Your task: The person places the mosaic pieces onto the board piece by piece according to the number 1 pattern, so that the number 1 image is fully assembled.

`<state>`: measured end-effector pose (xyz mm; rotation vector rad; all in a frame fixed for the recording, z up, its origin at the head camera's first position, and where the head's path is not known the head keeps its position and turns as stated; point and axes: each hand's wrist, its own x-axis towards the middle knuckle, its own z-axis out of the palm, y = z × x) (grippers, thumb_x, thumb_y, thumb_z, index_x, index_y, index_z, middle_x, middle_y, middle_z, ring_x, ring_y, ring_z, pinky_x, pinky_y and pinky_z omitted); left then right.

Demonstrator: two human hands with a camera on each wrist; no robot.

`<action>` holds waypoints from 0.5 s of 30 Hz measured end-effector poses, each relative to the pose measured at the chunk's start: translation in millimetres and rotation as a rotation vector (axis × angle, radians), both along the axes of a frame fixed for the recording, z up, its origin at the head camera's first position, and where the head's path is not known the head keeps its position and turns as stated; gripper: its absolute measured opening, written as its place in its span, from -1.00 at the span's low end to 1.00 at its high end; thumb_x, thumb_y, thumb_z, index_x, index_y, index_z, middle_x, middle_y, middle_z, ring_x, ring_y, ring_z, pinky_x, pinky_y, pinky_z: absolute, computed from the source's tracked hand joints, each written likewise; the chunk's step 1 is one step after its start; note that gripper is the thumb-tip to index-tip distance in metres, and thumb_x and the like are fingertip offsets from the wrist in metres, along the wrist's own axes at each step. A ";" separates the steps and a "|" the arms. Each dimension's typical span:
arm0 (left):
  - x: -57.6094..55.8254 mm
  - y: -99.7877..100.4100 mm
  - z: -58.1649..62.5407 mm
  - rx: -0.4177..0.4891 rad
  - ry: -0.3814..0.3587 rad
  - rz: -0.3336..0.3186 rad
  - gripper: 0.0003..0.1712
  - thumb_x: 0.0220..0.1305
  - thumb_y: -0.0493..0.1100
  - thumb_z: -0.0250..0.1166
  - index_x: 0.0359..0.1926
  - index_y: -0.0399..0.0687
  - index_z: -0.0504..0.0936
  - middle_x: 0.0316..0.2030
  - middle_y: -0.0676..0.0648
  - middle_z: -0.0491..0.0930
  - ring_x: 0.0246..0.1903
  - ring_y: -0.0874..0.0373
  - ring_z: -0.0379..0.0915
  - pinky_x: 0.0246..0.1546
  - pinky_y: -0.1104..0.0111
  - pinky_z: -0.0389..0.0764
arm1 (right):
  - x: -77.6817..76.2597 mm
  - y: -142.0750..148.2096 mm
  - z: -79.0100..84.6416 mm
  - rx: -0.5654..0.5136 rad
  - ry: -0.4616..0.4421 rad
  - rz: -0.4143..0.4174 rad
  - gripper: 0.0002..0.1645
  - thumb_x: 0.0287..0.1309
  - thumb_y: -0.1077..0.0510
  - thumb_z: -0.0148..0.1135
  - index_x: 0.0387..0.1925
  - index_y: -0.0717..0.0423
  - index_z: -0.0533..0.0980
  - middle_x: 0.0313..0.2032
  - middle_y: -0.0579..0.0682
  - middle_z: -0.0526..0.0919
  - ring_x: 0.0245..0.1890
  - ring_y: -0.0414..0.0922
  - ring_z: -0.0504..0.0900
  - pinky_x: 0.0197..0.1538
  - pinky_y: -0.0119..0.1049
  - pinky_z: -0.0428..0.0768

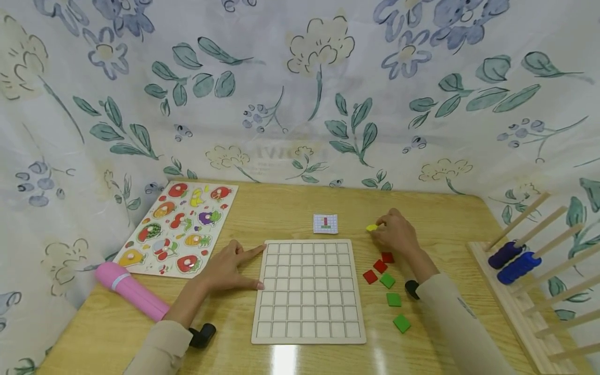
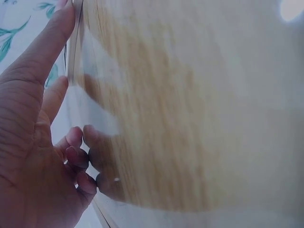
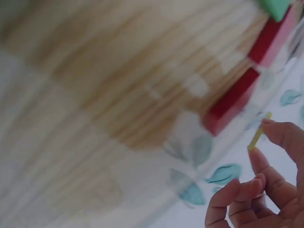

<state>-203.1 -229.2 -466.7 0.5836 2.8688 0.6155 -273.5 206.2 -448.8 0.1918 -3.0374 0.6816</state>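
Note:
A pale wooden grid board lies flat on the table. Against its left edge, my left hand touches with the thumb and index finger stretched out; the other fingers are bent in. To the right of a small pattern card, my right hand pinches a yellow tile between thumb and index finger. In the right wrist view the yellow tile is seen edge-on. Near that hand lie red tiles, and green tiles lie closer to me.
At the left sits a fruit puzzle board, with a pink cylindrical object in front of it, partly behind my left forearm. A wooden rack with dowels and dark blue pieces stands at the right. Floral cloth hangs behind the table.

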 end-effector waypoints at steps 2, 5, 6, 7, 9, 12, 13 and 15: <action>-0.4 0.0 -0.2 0.000 -0.005 0.001 0.14 -0.19 0.52 0.45 0.46 0.38 0.30 -0.28 -0.02 0.16 -0.38 0.15 0.08 -0.41 0.34 0.15 | 4.1 -3.9 2.8 -0.013 0.021 0.029 -0.55 0.14 0.05 0.40 -0.07 0.34 0.65 -0.21 0.14 0.43 -0.25 0.04 0.50 -0.25 -0.13 0.50; -0.7 -0.3 -0.2 -0.005 -0.008 0.002 0.14 -0.19 0.52 0.44 0.46 0.40 0.30 -0.28 -0.02 0.17 -0.38 0.15 0.08 -0.42 0.34 0.15 | 12.3 -11.5 8.2 -0.044 0.058 0.079 -0.57 0.11 0.06 0.42 -0.09 0.31 0.66 -0.21 0.13 0.45 -0.25 0.01 0.48 -0.29 -0.20 0.44; -0.9 -0.4 -0.4 -0.006 -0.010 0.002 0.14 -0.19 0.52 0.44 0.46 0.40 0.30 -0.27 -0.03 0.17 -0.38 0.15 0.08 -0.42 0.34 0.16 | 15.5 -14.5 10.4 -0.057 0.072 0.096 -0.58 0.10 0.07 0.43 -0.10 0.30 0.66 -0.22 0.13 0.45 -0.26 0.00 0.47 -0.30 -0.22 0.42; -1.0 -0.7 -0.3 -0.004 -0.009 0.000 0.14 -0.20 0.52 0.44 0.46 0.40 0.30 -0.27 -0.03 0.17 -0.38 0.14 0.08 -0.43 0.34 0.15 | 18.7 -17.5 12.4 -0.071 0.084 0.116 -0.60 0.09 0.08 0.43 -0.12 0.30 0.66 -0.22 0.13 0.46 -0.27 -0.01 0.46 -0.31 -0.23 0.41; -1.4 -1.1 0.0 -0.008 -0.009 0.002 0.14 -0.20 0.52 0.45 0.46 0.40 0.30 -0.27 -0.03 0.17 -0.38 0.15 0.09 -0.43 0.34 0.16 | 24.6 -23.6 15.2 -0.091 0.102 0.155 -0.62 0.07 0.11 0.44 -0.14 0.30 0.67 -0.23 0.13 0.46 -0.29 -0.04 0.44 -0.33 -0.25 0.40; -2.4 -1.4 -0.2 -0.007 -0.008 0.001 0.14 -0.20 0.52 0.45 0.46 0.39 0.30 -0.27 -0.03 0.17 -0.38 0.14 0.09 -0.43 0.34 0.16 | 32.9 -32.9 17.8 -0.103 0.118 0.201 -0.65 0.04 0.11 0.46 -0.17 0.27 0.67 -0.24 0.10 0.46 -0.31 -0.08 0.42 -0.34 -0.28 0.39; -2.7 -1.3 -0.3 -0.007 -0.008 0.001 0.14 -0.19 0.52 0.45 0.46 0.39 0.30 -0.27 -0.03 0.17 -0.38 0.14 0.09 -0.42 0.34 0.16 | 35.4 -35.8 18.0 -0.108 0.120 0.216 -0.66 0.04 0.12 0.45 -0.18 0.26 0.68 -0.24 0.09 0.46 -0.31 -0.09 0.43 -0.34 -0.29 0.39; -3.0 -0.7 -0.5 -0.007 -0.011 0.001 0.14 -0.19 0.52 0.45 0.46 0.38 0.30 -0.28 -0.03 0.16 -0.38 0.14 0.08 -0.42 0.34 0.15 | 39.6 -40.9 17.9 -0.105 0.140 0.247 -0.67 0.02 0.13 0.48 -0.20 0.25 0.68 -0.25 0.07 0.46 -0.33 -0.10 0.44 -0.35 -0.31 0.41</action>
